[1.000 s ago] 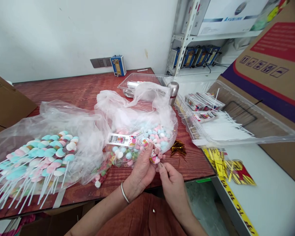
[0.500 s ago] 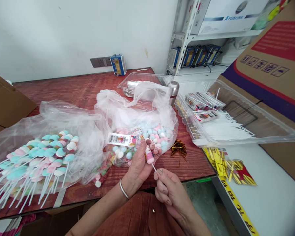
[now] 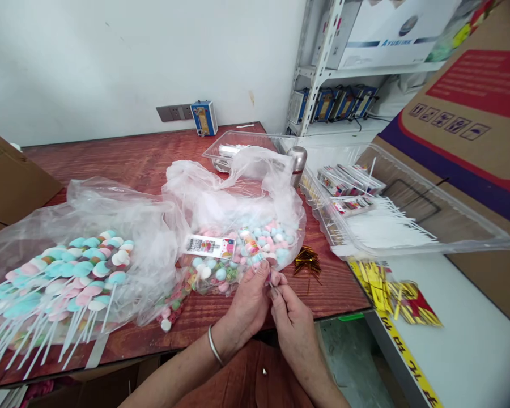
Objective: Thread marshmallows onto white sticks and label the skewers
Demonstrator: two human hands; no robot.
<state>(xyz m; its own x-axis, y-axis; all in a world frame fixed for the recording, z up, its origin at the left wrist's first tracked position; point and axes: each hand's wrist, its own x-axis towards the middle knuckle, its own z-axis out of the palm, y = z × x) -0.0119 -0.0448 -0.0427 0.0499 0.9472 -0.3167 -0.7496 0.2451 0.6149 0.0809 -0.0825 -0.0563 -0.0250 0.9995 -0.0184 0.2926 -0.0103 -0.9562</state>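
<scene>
1. Where two bare hands meet over the near edge of a wooden table (image 3: 335,286), the left hand (image 3: 247,297) curls its fingers around a wrapped candy pop (image 3: 251,246), its colourful upper part rising clear of the grip.

2. Thumb and forefinger of the right hand (image 3: 295,317) pinch together at the lower end of the same candy pop, against the left fingertips; exactly what part lies between them is too small to make out. A plain bangle (image 3: 215,345) circles the left wrist.

3. Just beyond the fingers, a clear bag (image 3: 233,198) of pastel sweets slumps on the tabletop, a white printed label card (image 3: 210,247) lying across it. Gold ties (image 3: 307,262) are piled to the right of the bag, near the hands.

4. To the left, marshmallow skewers (image 3: 74,272) rest in a heap on another clear bag, white sticks fanned toward the table's front edge.

5. Further right, a large clear tray (image 3: 471,232) holds white sticks (image 3: 395,224) and printed packets (image 3: 351,178); a metal flask (image 3: 297,164) stands beside it.

6. At the back, a blue-sided device (image 3: 204,118) sits by the wall, next to a socket strip (image 3: 174,112), while a printed carton (image 3: 463,96) leans in at far right.
</scene>
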